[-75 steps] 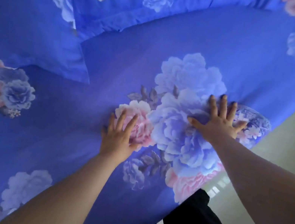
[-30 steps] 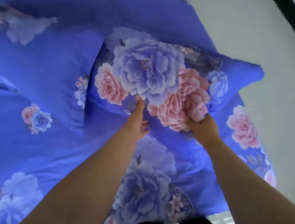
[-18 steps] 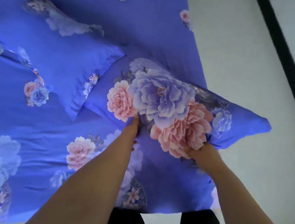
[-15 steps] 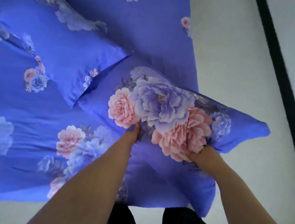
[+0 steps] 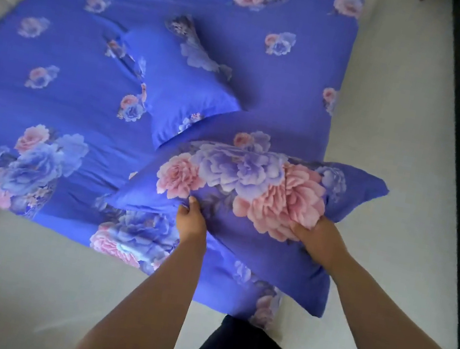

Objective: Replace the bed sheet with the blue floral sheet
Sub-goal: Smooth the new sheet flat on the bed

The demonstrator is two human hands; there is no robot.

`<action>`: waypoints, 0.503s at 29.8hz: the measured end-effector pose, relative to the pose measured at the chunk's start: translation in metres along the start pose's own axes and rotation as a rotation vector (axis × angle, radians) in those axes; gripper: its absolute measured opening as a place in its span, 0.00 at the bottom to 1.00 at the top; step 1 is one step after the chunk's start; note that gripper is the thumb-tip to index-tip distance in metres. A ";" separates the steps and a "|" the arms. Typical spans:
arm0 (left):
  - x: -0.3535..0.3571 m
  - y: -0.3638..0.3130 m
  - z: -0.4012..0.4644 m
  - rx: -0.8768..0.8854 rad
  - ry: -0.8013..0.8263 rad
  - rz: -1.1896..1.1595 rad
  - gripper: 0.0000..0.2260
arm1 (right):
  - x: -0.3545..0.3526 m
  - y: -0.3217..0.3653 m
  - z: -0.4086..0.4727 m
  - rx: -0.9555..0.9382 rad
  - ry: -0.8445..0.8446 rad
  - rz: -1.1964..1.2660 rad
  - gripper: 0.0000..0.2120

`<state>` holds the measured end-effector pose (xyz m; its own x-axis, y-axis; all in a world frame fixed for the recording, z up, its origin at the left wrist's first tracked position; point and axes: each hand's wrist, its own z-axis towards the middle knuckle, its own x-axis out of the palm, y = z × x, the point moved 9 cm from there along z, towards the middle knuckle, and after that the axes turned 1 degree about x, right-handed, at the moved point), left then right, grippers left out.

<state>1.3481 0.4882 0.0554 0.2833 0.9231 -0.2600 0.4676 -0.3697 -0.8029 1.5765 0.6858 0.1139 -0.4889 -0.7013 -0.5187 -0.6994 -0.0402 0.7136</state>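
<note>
Blue floral cotton sheet [image 5: 63, 83] was spread over the bed. Matching blue floral pillow [image 5: 250, 190] was gripped at its near edge by left hand [image 5: 191, 220] and right hand [image 5: 316, 235], fingers curled into fabric. Best carried level, set beside second blue pillow [image 5: 177, 85].

No readable text, labels, brands, numbers or signs, only a flower print
</note>
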 end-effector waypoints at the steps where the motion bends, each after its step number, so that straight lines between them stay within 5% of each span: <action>1: -0.016 -0.005 0.003 0.021 -0.031 -0.012 0.14 | 0.009 0.009 0.005 -0.020 0.022 -0.006 0.27; 6: -0.098 -0.014 0.045 0.019 -0.189 0.029 0.15 | 0.075 0.056 0.014 -0.094 0.280 -0.303 0.20; 10: -0.141 0.062 0.069 -0.357 -0.143 0.185 0.13 | 0.122 0.045 0.001 -0.062 0.678 -0.546 0.12; 15: -0.086 0.075 0.043 -0.425 -0.021 0.256 0.09 | 0.112 0.025 0.031 -0.045 0.646 -0.497 0.12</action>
<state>1.3226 0.3859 -0.0059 0.4181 0.7976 -0.4346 0.6866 -0.5908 -0.4237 1.4883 0.6281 0.0594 0.2800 -0.8655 -0.4154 -0.7274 -0.4736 0.4966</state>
